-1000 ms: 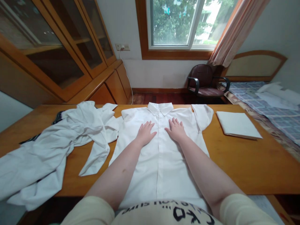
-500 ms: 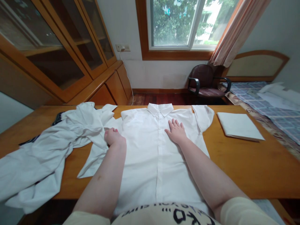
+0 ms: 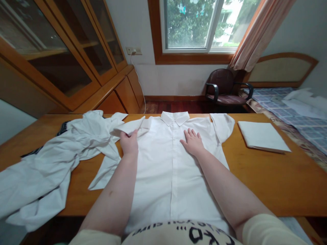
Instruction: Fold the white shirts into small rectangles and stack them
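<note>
A white short-sleeved shirt [image 3: 176, 170] lies flat on the wooden table [image 3: 268, 177], collar away from me, buttoned front up. My left hand [image 3: 129, 143] is closed on the shirt's left sleeve [image 3: 130, 127] and holds it lifted off the table, folded in toward the shirt's body. My right hand [image 3: 192, 142] lies flat and open on the chest of the shirt, just right of the button line. The right sleeve [image 3: 222, 125] is spread out on the table.
A heap of crumpled white garments [image 3: 56, 160] covers the table's left part. A folded white cloth [image 3: 262, 136] lies at the right. Beyond the table stand a dark armchair [image 3: 224, 90], a bed [image 3: 298, 115] and a glass-fronted wooden cabinet [image 3: 63, 58].
My left hand left the shirt's chest, went to the left sleeve, gripped it and raised it inward. My right hand stayed flat on the chest.
</note>
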Tool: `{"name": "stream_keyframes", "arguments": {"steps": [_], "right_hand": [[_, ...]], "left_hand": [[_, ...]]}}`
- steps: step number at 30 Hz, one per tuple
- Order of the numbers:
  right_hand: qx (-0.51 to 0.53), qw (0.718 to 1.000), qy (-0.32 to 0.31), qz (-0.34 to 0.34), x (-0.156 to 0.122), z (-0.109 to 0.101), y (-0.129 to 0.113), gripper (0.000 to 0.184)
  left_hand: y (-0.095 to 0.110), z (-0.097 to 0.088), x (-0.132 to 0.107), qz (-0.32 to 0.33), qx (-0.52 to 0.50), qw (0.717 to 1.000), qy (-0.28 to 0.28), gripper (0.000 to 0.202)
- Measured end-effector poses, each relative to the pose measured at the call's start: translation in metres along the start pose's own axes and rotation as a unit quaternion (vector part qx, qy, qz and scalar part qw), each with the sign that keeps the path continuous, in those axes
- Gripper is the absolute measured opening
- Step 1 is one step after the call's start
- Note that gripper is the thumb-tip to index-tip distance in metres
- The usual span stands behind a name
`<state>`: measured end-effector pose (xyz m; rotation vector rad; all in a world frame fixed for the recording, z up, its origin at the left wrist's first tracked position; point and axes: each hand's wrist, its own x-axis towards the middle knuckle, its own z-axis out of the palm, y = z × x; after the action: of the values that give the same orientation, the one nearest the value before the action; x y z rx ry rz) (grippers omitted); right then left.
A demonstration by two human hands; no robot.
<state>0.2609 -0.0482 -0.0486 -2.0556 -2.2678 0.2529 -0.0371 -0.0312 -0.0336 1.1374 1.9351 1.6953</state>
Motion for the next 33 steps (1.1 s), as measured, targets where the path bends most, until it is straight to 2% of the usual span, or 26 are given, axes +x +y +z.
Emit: {"name": "stream_keyframes", "arguments": {"steps": [3, 5, 7, 9, 11, 14, 15, 17, 18, 20, 22, 23, 24, 27, 30, 33], "right_hand": [[-0.001, 1.0, 0.0, 0.001, 0.0, -0.001, 0.0, 0.067], [0.002, 1.0, 0.001, 0.0, -0.001, -0.001, 0.0, 0.067], [0.008, 1.0, 0.002, 0.0, -0.001, -0.002, 0.0, 0.067], [0.015, 1.0, 0.003, 0.002, 0.0, -0.002, 0.0, 0.066], [0.023, 1.0, 0.003, 0.001, 0.0, -0.002, 0.0, 0.065], [0.038, 0.999, 0.017, -0.006, 0.0, -0.002, 0.001, 0.064], [0.048, 0.998, 0.027, -0.007, 0.001, -0.002, 0.001, 0.061], [0.084, 0.995, 0.054, -0.011, 0.001, -0.003, 0.003, 0.052], [0.112, 0.991, 0.07, -0.018, 0.002, -0.004, 0.003, 0.047], [0.172, 0.979, 0.098, -0.05, 0.002, -0.006, 0.005, 0.044], [0.203, 0.97, 0.094, -0.094, 0.002, -0.006, 0.005, 0.045], [0.204, 0.969, 0.082, -0.113, 0.002, -0.006, 0.005, 0.048], [0.199, 0.969, 0.07, -0.127, 0.002, -0.006, 0.004, 0.051], [0.198, 0.968, 0.065, -0.141, 0.003, -0.003, 0.001, 0.054], [0.265, 0.955, 0.088, -0.103, 0.004, 0.0, 0.0, 0.039], [0.393, 0.908, 0.142, -0.021, 0.005, 0.0, 0.005, 0.025]], "left_hand": [[0.01, -0.001, -0.014, 0.107, 0.158, 0.979, -0.076, 0.022], [0.02, -0.002, -0.023, 0.174, 0.227, 0.939, -0.189, 0.023], [0.03, -0.003, -0.03, 0.213, 0.248, 0.894, -0.305, 0.026], [0.036, -0.006, -0.033, 0.212, 0.243, 0.856, -0.405, 0.029], [0.038, -0.01, -0.034, 0.174, 0.24, 0.825, -0.481, 0.032], [0.039, -0.014, -0.033, 0.088, 0.252, 0.802, -0.534, 0.048], [0.04, -0.015, -0.033, 0.073, 0.252, 0.806, -0.53, 0.049], [0.041, -0.015, -0.033, 0.093, 0.238, 0.842, -0.475, 0.046], [0.042, -0.015, -0.032, 0.122, 0.227, 0.87, -0.42, 0.042], [0.043, -0.016, -0.028, 0.178, 0.227, 0.917, -0.275, 0.037], [0.041, -0.016, -0.022, 0.186, 0.277, 0.928, -0.167, 0.038], [0.039, -0.016, -0.019, 0.164, 0.311, 0.925, -0.146, 0.041], [0.037, -0.016, -0.016, 0.129, 0.342, 0.92, -0.145, 0.045], [0.032, -0.014, -0.012, 0.04, 0.375, 0.907, -0.189, 0.052], [0.029, -0.011, -0.013, 0.079, 0.373, 0.898, -0.217, 0.048], [0.026, -0.009, -0.014, 0.122, 0.366, 0.895, -0.224, 0.044]]}}
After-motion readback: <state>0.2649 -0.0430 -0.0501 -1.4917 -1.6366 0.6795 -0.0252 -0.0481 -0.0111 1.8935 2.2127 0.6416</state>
